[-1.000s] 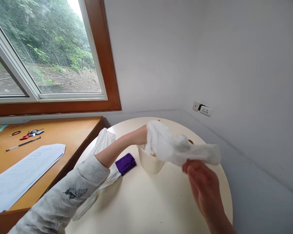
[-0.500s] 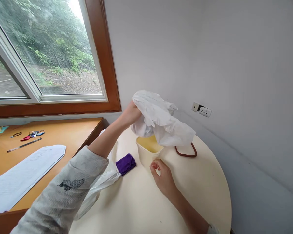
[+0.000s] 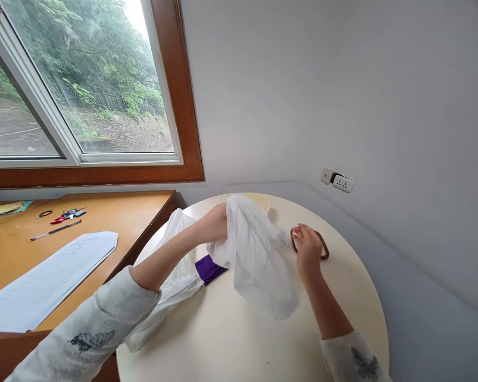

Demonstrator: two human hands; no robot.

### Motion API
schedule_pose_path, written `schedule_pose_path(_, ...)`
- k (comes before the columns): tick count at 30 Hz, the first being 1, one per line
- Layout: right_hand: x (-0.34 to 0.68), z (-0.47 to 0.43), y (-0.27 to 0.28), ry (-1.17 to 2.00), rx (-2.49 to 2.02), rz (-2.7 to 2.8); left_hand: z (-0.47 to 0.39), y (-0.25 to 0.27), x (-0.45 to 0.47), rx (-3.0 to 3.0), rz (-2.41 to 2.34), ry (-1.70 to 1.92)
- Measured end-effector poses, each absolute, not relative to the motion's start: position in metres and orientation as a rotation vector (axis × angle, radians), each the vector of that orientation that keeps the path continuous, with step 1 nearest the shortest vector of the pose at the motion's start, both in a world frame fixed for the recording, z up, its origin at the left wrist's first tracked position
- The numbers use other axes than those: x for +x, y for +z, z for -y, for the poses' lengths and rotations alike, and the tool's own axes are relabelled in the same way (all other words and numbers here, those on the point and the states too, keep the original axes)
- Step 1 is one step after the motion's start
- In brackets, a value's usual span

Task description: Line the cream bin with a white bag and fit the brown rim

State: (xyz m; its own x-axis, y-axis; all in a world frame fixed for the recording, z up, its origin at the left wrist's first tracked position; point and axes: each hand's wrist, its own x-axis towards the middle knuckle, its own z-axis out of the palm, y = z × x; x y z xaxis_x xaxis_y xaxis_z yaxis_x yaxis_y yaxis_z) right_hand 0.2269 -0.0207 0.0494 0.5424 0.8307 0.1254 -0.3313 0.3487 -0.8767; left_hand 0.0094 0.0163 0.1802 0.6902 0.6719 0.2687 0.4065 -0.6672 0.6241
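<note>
My left hand (image 3: 217, 223) is closed on a white plastic bag (image 3: 258, 260), which hangs down in loose folds over the round table. Its fingertips are hidden by the plastic. Behind the bag, only part of a pale yellow bin (image 3: 260, 201) shows. To the right, my right hand (image 3: 308, 249) hovers over a brown rounded frame (image 3: 325, 249), its fingers loosely bent and apart with nothing visible in them. Whether it touches the frame is unclear. A folded purple piece (image 3: 209, 269) lies under the left forearm's side, beside a second white plastic bag (image 3: 179, 281).
The round cream table (image 3: 302, 339) stands against the wall. On the left, a wooden desk (image 3: 139, 212) holds paper sheets (image 3: 56, 281), a pen (image 3: 56, 230) and keys (image 3: 69, 214). A wall socket (image 3: 343, 183) is at the right.
My left hand has lowered the bag from above the bin to in front of it, and the bag now hangs nearer me. My right hand has moved right and away, to the brown frame.
</note>
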Motion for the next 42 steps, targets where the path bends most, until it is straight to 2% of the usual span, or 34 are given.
schedule_pose_path(2,0.222,0.038,0.066,0.739,-0.89,0.771,-0.009,0.172,0.01,2.403,-0.862,0.523)
schedule_pose_path(5,0.192,0.066,0.091,0.83,-0.793,1.161,-0.001,0.161,0.014,2.466,-0.887,0.39)
schedule_pose_path(11,0.158,0.079,0.093,1.11,-0.986,1.408,0.009,0.144,0.01,2.576,-0.938,0.196)
schedule_pose_path(20,0.203,0.054,0.082,1.154,-1.243,1.706,0.016,0.143,-0.016,2.269,-0.595,0.146)
schedule_pose_path(27,0.209,0.044,0.088,1.255,-1.379,1.803,0.013,0.108,-0.017,1.556,-0.41,0.465)
schedule_pose_path(32,0.217,0.037,0.094,1.337,-1.445,1.696,0.016,0.113,-0.013,1.951,-0.529,0.227)
schedule_pose_path(38,0.202,0.054,0.097,1.704,-1.01,1.447,0.018,0.112,0.004,2.609,-1.0,0.301)
schedule_pose_path(42,0.162,0.08,0.068,1.927,-0.653,1.139,0.005,0.102,0.015,2.486,-0.967,0.438)
